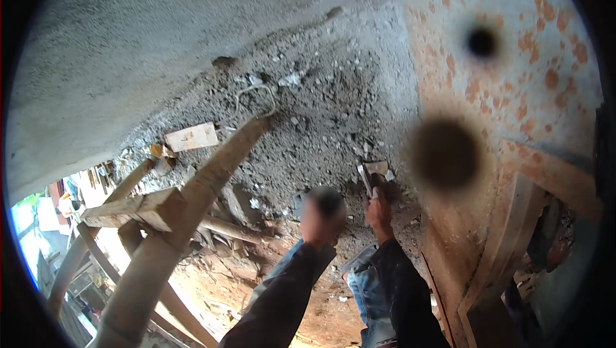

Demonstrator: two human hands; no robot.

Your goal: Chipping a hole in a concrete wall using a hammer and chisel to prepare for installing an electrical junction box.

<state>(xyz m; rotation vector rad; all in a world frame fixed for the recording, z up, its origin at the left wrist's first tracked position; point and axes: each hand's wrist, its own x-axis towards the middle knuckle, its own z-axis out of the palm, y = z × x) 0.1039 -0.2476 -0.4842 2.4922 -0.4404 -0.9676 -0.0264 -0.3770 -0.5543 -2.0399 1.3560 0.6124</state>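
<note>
Below the middle, my left hand (316,223) reaches over grey rubble (321,130); a dark blurred spot hides its fingers and whatever they may hold, with something greyish at their left edge. To its right, my right hand (380,213) is closed around a slim, pale tool (366,176), whose far end rests by a small pale piece (378,167) on the rubble. Both forearms come up in dark sleeves, with a blue-jeaned leg (364,297) between them.
Long poles (212,165) with a wooden block (160,210) stand at left. A short board (191,136) and bent wire (273,98) lie behind. A rough wall (115,40) spans upper left; a spotted surface (526,78) and timbers (516,226) are at right. Dark blurs cover parts of the view.
</note>
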